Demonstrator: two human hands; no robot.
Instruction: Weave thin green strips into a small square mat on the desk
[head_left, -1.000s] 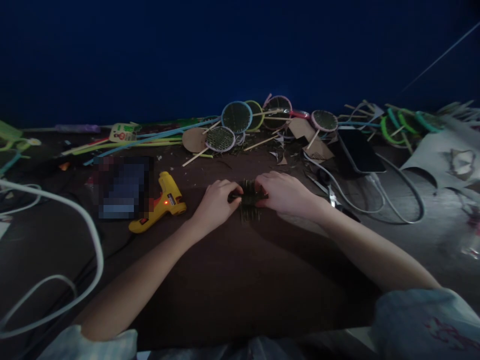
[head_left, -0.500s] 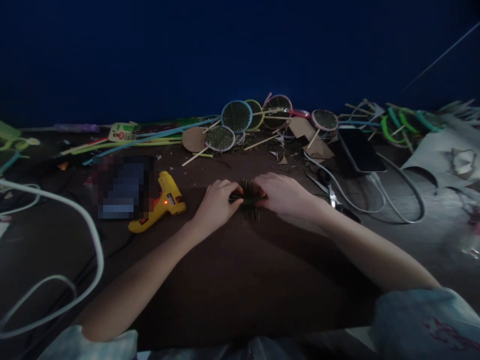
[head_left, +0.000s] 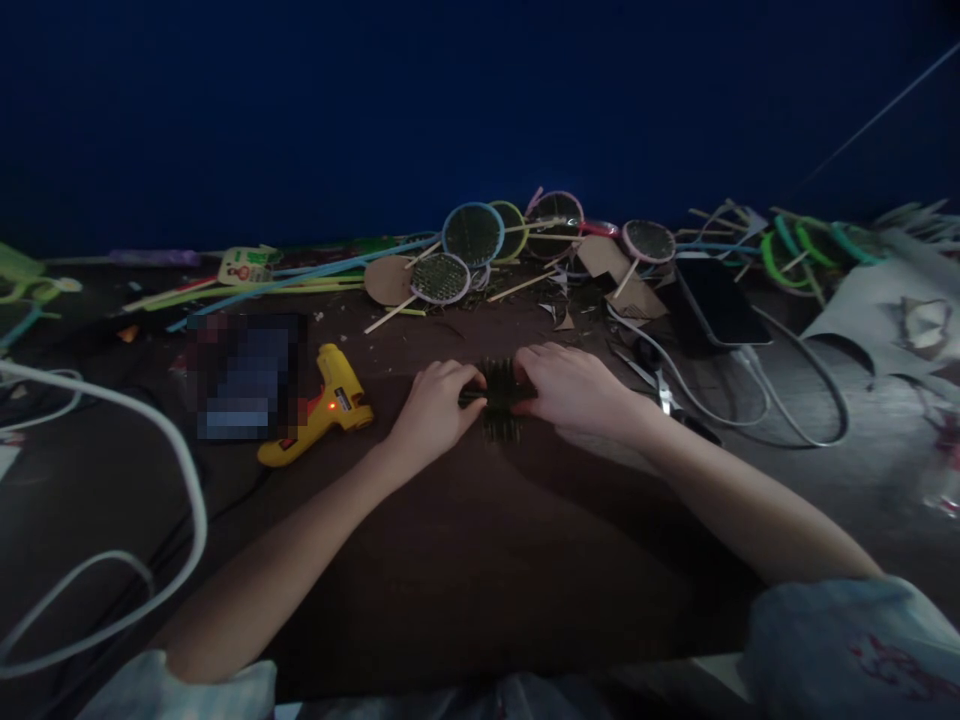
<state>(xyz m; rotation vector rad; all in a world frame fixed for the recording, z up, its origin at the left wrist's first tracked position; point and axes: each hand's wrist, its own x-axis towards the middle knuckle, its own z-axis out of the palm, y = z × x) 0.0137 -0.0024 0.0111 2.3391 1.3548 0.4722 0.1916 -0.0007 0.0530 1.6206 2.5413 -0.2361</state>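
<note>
My left hand (head_left: 435, 408) and my right hand (head_left: 574, 390) meet at the middle of the dark table (head_left: 480, 560). Both pinch a small dark green woven mat of thin strips (head_left: 499, 400) that lies flat between them. The left fingers grip its left edge, the right fingers cover its right edge. Loose strip ends stick out above and below the hands. The light is dim, so the weave itself is hard to make out.
A yellow glue gun (head_left: 322, 408) with a lit lamp lies left of my hands. Several round woven discs on sticks (head_left: 472, 235) lie at the back. Scissors (head_left: 660, 385), a phone (head_left: 720, 300) with a white cable (head_left: 795, 400), and a thick white cord (head_left: 150, 440) lie around.
The hands and the mat have barely shifted; the right hand's fingers have crept slightly along the mat.
</note>
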